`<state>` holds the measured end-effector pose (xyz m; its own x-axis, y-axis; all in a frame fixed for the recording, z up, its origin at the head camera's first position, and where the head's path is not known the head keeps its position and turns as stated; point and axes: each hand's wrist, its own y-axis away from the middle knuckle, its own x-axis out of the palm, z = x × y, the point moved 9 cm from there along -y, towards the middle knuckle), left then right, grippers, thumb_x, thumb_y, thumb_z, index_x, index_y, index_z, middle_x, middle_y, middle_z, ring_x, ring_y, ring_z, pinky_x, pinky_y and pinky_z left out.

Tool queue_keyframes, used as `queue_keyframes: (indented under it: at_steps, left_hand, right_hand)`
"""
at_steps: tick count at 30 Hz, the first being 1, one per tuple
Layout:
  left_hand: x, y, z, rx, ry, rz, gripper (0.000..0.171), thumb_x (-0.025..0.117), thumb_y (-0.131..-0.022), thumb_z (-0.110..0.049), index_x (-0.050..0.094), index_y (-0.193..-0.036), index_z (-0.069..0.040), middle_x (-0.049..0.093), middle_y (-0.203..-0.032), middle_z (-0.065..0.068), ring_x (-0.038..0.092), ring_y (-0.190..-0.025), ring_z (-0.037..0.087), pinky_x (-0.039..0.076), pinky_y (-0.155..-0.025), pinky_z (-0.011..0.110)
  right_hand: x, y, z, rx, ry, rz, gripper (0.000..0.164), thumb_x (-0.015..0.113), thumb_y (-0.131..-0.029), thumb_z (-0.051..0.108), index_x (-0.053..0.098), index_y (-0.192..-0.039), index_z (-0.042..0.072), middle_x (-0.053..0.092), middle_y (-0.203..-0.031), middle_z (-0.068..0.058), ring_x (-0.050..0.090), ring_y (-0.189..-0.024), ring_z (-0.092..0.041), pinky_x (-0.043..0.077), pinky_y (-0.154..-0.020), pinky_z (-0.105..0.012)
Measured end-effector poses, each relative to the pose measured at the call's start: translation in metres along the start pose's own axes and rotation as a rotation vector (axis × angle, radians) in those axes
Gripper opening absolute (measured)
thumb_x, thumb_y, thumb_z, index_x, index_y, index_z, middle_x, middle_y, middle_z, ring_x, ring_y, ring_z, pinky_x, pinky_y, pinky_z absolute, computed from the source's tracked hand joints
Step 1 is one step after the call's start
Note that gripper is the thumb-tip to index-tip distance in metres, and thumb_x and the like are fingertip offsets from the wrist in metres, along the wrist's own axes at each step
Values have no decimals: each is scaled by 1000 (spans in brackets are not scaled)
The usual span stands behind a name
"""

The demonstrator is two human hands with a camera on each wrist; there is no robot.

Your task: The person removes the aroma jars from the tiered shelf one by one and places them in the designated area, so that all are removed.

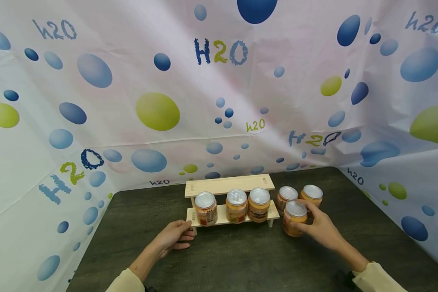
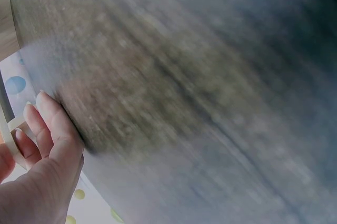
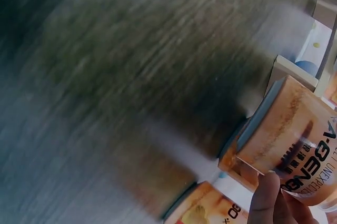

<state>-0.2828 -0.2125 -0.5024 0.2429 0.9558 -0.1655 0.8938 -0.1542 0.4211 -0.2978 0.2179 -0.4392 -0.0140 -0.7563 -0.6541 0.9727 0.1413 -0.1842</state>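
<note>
Jars on the rack: three stand on the lower shelf (image 1: 222, 213) of my wooden rack (image 1: 273, 211): the left-end jar (image 1: 206, 211), then a gap, then the middle jar (image 1: 236, 207) and the right-end jar (image 1: 259, 206) side by side.
Jars off the rack: three, all to its right: the held jar (image 1: 293, 217) in front, with the rear jar (image 1: 286, 196) and the outer jar (image 1: 312, 194) just behind it on the bench (image 1: 233, 259).
Progress: I would call it halfway, three jars on the wood and three not yet there.
Right hand: my right hand (image 1: 319, 227) is spread about as wide as the held jar, thumb on its near side and fingers on the far side. I cannot tell whether its base is off the bench.
Left hand: my left hand (image 1: 173, 237) lightly grips the left end of the rack, thumb at the lower shelf's corner, fingers loosely bent by the leg; the gap between them is narrow.
Held jar's lettering: dark print faces my right wrist camera, partly covered by my fingers.
Upper shelf: this pale board (image 1: 230, 185) runs behind the jars, higher than the lower one.
</note>
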Motion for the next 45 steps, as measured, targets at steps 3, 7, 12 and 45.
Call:
queue_keyframes:
  at_steps: [3, 7, 12, 45]
  left_hand:
    - [0, 0, 1, -6, -5, -1, 39, 45, -108, -38, 59, -113, -2, 64, -100, 6, 66, -94, 19, 61, -81, 36]
    - [0, -1, 1, -9, -9, 0, 39, 46, -108, -38, 60, -113, -2, 65, -99, 5, 67, -93, 17, 61, -81, 36]
    - [0, -1, 0, -7, -7, -2, 41, 45, -108, -38, 59, -114, -1, 64, -103, 9, 66, -95, 19, 61, -81, 37]
    - [0, -2, 0, 3, -9, -1, 45, 45, -107, -42, 57, -116, 0, 64, -105, 10, 65, -96, 20, 61, -81, 38]
  right_hand:
    - [3, 0, -1, 6, -8, 3, 73, 82, -85, 35, 45, -145, 12, 61, -127, -23, 64, -108, -35, 55, -74, -36]
    - [6, 0, -2, 9, -6, -5, 73, 83, -85, 33, 45, -144, 12, 61, -128, -24, 64, -109, -37, 56, -76, -39]
    - [8, 0, -4, 16, -8, -6, 74, 83, -84, 33, 45, -145, 14, 60, -129, -25, 64, -111, -39, 56, -77, -41]
    - [14, 2, -6, 13, -24, -1, 77, 85, -83, 22, 41, -145, 11, 54, -135, -27, 61, -116, -43, 56, -83, -48]
